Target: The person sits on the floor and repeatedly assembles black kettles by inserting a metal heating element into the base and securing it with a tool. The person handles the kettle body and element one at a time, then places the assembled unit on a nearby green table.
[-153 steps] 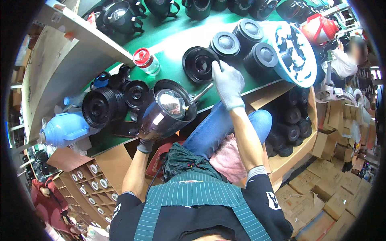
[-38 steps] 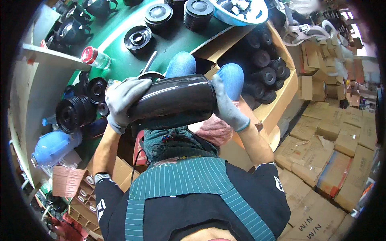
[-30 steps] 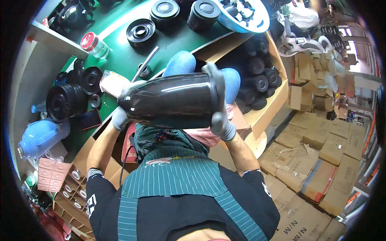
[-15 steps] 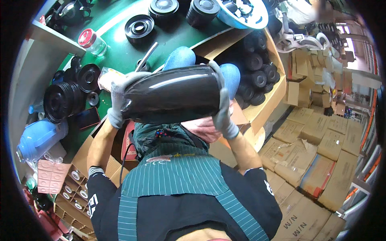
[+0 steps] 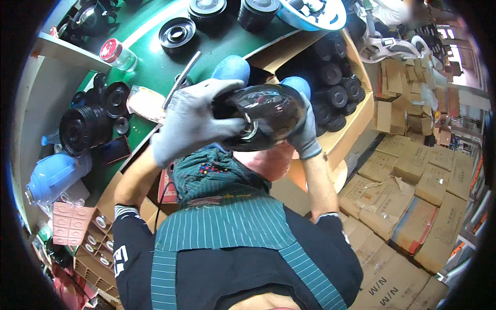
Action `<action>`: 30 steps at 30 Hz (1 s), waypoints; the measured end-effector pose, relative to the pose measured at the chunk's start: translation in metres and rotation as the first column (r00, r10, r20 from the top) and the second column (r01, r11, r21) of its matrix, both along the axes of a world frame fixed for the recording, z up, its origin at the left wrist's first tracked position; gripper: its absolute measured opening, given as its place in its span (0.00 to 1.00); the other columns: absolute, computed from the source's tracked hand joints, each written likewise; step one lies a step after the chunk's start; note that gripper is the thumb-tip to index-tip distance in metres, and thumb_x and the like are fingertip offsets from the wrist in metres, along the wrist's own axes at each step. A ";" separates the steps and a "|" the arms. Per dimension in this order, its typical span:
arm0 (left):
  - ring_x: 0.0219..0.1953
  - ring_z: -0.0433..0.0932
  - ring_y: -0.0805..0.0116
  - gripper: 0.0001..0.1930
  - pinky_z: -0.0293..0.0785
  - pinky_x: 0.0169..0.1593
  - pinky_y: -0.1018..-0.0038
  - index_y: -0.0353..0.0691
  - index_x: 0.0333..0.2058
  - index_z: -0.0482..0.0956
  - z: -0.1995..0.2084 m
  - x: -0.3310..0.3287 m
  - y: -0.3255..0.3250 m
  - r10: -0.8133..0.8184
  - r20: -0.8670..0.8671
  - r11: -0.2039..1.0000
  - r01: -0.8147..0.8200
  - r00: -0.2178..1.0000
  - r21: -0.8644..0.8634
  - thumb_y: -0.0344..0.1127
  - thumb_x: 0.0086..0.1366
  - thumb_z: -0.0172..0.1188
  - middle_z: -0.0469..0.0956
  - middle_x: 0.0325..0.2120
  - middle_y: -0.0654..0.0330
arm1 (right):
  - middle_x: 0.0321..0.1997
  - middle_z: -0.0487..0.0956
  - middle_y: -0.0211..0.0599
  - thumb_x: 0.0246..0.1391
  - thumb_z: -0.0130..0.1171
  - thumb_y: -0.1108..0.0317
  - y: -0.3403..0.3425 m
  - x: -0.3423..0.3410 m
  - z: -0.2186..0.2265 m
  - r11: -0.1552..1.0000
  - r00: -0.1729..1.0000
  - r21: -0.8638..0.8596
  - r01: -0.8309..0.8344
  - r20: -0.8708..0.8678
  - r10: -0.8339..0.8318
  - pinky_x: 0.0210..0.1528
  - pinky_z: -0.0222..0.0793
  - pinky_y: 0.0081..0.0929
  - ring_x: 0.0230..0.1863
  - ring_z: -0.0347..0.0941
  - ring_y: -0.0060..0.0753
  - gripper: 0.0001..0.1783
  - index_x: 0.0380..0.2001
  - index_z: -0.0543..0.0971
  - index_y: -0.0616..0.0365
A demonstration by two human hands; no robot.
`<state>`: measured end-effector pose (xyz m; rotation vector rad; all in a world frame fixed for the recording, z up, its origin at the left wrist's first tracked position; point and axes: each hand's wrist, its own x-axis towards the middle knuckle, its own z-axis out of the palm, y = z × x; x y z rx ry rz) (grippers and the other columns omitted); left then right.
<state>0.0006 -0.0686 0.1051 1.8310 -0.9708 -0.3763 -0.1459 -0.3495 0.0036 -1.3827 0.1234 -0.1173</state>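
Observation:
Between my gloved hands is a glossy black cylinder (image 5: 279, 112), tilted so that one rounded end shows. My left hand (image 5: 191, 121) is closed on its left part, with the thumb and fingers curled at that end. A small silvery bit beside the left fingertips shines; I cannot tell whether it is a part or a reflection. My right hand (image 5: 307, 133) wraps the cylinder's right side, its fingers partly hidden behind it. Beyond the left hand a thin metal rod (image 5: 182, 78) sticks up at a slant, and a clear plastic bag (image 5: 146, 103) lies on the green table (image 5: 155, 67).
A red-lidded jar (image 5: 118, 53), black round lids (image 5: 177, 34) and a blue basin (image 5: 315, 21) stand on the table. At right, a carton (image 5: 356, 121) holds several black round parts. A blue jug-like container (image 5: 57, 175) and a divided carton (image 5: 85, 266) are at left. Stacked cartons (image 5: 382, 201) fill the right.
The cylinder, earlier lengthwise across between both hands, has turned so an end shows. My left hand has moved right and regripped near that end; my right hand has shifted slightly right.

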 end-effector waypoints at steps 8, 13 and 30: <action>0.66 0.78 0.51 0.36 0.71 0.71 0.59 0.34 0.68 0.75 0.020 -0.008 -0.020 -0.141 0.095 0.975 0.155 0.985 -0.162 0.31 0.60 0.73 0.79 0.64 0.46 | 0.74 0.74 0.47 0.81 0.40 0.46 -0.020 -0.041 -0.067 0.960 0.985 0.221 0.172 -0.054 -0.164 0.77 0.70 0.48 0.73 0.73 0.44 0.32 0.76 0.65 0.54; 0.68 0.76 0.48 0.36 0.71 0.71 0.58 0.34 0.68 0.75 0.020 -0.017 -0.028 -0.079 0.088 0.978 0.094 0.993 -0.186 0.30 0.60 0.73 0.79 0.62 0.47 | 0.78 0.67 0.45 0.80 0.45 0.57 -0.033 -0.039 -0.065 0.897 0.998 0.437 0.069 -0.043 -0.056 0.77 0.70 0.46 0.74 0.70 0.46 0.32 0.79 0.55 0.51; 0.44 0.79 0.53 0.31 0.77 0.59 0.42 0.42 0.32 0.85 0.028 -0.012 -0.047 0.051 0.622 0.972 0.104 0.781 -0.210 0.64 0.42 0.81 0.79 0.29 0.61 | 0.72 0.73 0.49 0.47 0.81 0.74 0.047 -0.055 -0.041 0.997 0.930 -0.020 -0.074 -0.363 0.062 0.73 0.72 0.41 0.69 0.75 0.42 0.60 0.77 0.52 0.58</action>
